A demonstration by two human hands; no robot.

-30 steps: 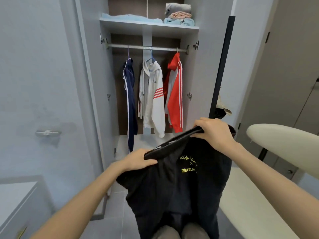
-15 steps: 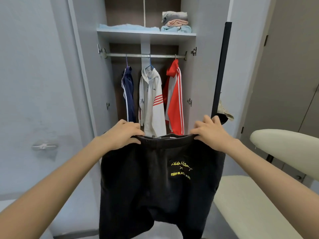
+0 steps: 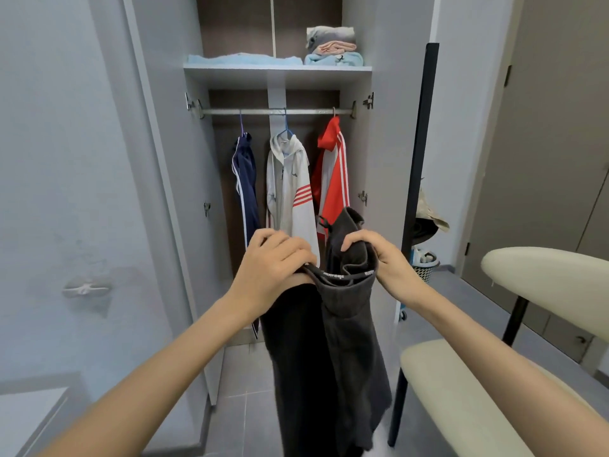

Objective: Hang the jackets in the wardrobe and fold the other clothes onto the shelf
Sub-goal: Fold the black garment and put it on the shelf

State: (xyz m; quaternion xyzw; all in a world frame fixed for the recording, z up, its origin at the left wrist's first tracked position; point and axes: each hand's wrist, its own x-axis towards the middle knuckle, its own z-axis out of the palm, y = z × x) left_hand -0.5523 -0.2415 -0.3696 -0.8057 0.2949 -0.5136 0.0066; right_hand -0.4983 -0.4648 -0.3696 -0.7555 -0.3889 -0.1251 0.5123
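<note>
Grips black shorts (image 3: 329,357) before the wardrobe (image 3: 385,143): left hand (image 3: 273,262) and right hand (image 3: 385,262) close together, each curled on the doubled waistband (image 3: 342,277). White lettering too small to read, perhaps a brand. Behind, navy jacket (image 3: 245,179), white jacket (image 3: 290,192), red jacket (image 3: 333,173) on the rail (image 3: 306,111); folded clothes (image 3: 333,44) on the shelf (image 3: 276,74); cream chair (image 3: 461,407) at right.

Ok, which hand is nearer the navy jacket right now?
Left. The left hand sits just below and right of the navy jacket, in front of it; the right hand is farther right, past the shorts both grip.
</note>
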